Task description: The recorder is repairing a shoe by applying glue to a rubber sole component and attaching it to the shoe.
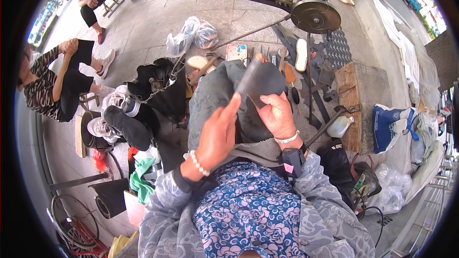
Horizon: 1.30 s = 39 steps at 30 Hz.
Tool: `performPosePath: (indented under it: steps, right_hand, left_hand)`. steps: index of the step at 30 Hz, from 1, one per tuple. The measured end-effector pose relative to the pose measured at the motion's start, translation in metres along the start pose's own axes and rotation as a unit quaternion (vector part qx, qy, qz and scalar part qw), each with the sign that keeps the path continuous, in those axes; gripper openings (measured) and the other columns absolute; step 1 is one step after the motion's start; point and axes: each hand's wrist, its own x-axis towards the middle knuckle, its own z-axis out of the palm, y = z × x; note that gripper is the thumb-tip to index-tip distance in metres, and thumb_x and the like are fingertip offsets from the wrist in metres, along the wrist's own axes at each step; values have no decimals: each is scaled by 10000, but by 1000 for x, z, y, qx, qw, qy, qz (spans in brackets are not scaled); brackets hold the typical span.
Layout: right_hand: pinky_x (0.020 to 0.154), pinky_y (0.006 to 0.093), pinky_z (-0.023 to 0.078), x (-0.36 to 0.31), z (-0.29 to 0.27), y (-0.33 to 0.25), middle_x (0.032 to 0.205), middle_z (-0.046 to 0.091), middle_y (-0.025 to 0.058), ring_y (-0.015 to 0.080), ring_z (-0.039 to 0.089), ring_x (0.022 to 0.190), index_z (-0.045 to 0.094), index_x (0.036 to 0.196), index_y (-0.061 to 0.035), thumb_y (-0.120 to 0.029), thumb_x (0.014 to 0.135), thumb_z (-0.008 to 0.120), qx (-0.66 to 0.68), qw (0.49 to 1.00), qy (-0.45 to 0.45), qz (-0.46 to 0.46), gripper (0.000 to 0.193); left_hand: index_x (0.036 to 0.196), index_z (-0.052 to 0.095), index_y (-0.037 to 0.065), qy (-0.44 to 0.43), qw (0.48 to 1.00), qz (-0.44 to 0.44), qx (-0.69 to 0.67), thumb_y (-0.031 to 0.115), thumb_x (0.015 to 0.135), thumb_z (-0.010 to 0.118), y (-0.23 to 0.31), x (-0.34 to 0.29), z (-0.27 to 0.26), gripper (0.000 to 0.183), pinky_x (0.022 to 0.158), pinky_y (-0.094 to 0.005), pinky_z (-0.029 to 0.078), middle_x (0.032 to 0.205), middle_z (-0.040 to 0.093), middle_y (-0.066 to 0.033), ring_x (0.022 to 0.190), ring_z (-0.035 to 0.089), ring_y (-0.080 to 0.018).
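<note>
My left hand [217,136], with a white bead bracelet at the wrist, is closed on a long flat grey tool [249,75] smeared by motion. Its index finger lies along the tool, whose kind I cannot make out. Between thumb and fingers, my right hand [278,114] grips a black rounded sheet piece [270,80], perhaps rubber or leather. The tool crosses the left edge of that piece; whether they touch is unclear. Beneath both hands a worn dark grey cloth [205,100] covers my lap.
Hand tools, a white insole [301,55] and dark scraps lie beyond my lap. A black-framed machine with a wheel [315,16] stands ahead. Shoes [126,126] are piled left; a wooden box [362,105] and plastic bottle [340,126] stand right. People sit nearby, one close at left [60,76].
</note>
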Motion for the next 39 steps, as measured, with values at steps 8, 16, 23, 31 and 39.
performPosePath:
  steps: [8,16,23,31,39]
  right_hand:
    - [989,344,363,3,3,4,1187,525,80,211,490,1125,455,1214,-33,124,690,422,-58,998,-24,2,548]
    - [1000,352,351,-1,-8,8,1194,523,78,210,490,1126,445,1239,-37,144,682,425,-80,996,-20,15,587]
    - [985,330,354,2,-9,2,1166,532,67,202,488,1116,448,1227,-44,137,685,427,10,999,-47,13,571]
    - [983,349,351,0,0,5,1151,537,69,209,491,1107,445,1225,-39,127,680,425,-42,999,-13,-6,570]
    - [1008,362,340,-3,2,2,1215,510,84,226,473,1149,431,1243,-36,120,688,419,-126,991,-7,43,576]
  left_hand:
    - [1276,442,71,30,999,36,22,-31,800,479,-23,24,18,488,598,-458,434,750,525,-204,652,531,-401]
    - [1283,444,80,-58,995,-22,76,-40,771,487,-12,4,11,528,599,-462,436,737,518,-205,649,535,-402]
    - [1288,446,84,-88,995,0,48,-43,773,469,5,-13,-2,531,591,-459,439,735,519,-217,660,546,-390]
    - [1250,475,65,5,997,32,70,-14,798,485,-11,33,15,459,594,-457,435,748,541,-223,672,549,-391]
    - [1235,461,-21,30,999,34,-17,-48,804,476,-19,28,14,432,787,-392,468,978,578,-282,917,571,-417]
